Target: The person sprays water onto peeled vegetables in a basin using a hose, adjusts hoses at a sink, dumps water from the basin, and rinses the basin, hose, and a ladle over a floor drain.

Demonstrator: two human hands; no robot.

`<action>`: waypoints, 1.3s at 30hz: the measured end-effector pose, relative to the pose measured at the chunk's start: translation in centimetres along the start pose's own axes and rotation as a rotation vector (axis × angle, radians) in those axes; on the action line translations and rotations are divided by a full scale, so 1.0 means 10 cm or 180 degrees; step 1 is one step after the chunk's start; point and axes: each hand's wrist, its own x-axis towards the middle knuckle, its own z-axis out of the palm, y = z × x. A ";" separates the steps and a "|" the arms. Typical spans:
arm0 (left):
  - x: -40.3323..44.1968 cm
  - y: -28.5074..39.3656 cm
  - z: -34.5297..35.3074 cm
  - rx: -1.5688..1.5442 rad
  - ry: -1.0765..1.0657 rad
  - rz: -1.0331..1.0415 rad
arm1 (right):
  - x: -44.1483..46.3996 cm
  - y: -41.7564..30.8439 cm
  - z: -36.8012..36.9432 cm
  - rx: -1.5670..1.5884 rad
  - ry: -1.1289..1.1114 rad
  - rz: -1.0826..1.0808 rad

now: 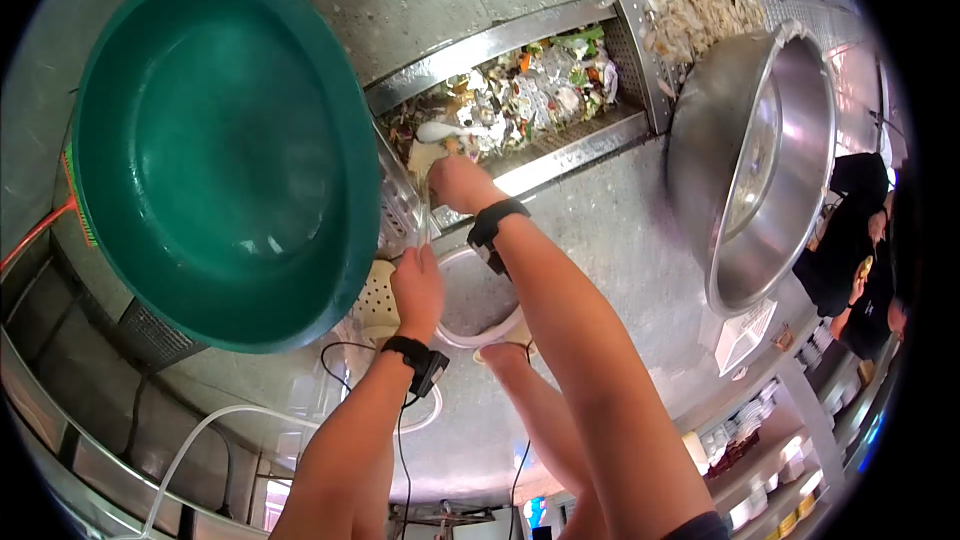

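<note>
My right hand (462, 183) is closed at the near edge of an open floor drain (540, 165), beside a perforated metal plate (398, 215). Just below it, my left hand (418, 290) is closed too. Between the hands runs a thin, shiny, partly see-through edge (423, 215); I cannot tell whether it belongs to the plate or is a separate piece. Food scraps (545, 90) fill the drain channel, with a white spoon (448, 131) lying on them. Both wrists wear black straps with small devices.
A big green basin (355, 190) stands at left and a large steel bowl (690, 140) at right. Pale scraps (705, 0) are heaped on the floor beyond. A pale round tub (455, 337), a perforated cream item (378, 300) and a white hose (215, 415) lie close. People in black (850, 230) are at right.
</note>
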 end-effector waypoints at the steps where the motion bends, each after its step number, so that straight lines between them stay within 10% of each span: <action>1: 0.00 0.01 -0.02 -0.0082 -0.0058 -0.0080 | 0.00 -0.01 -0.12 0.0140 0.0150 0.0617; 22: 0.13 -0.26 0.22 -0.0118 0.0063 0.0033 | 0.65 0.38 0.20 -0.1422 0.1386 0.0294; 39: -0.28 0.16 -0.17 -0.0443 -0.0148 -0.0014 | -0.23 0.19 -0.92 0.1823 0.1906 0.0833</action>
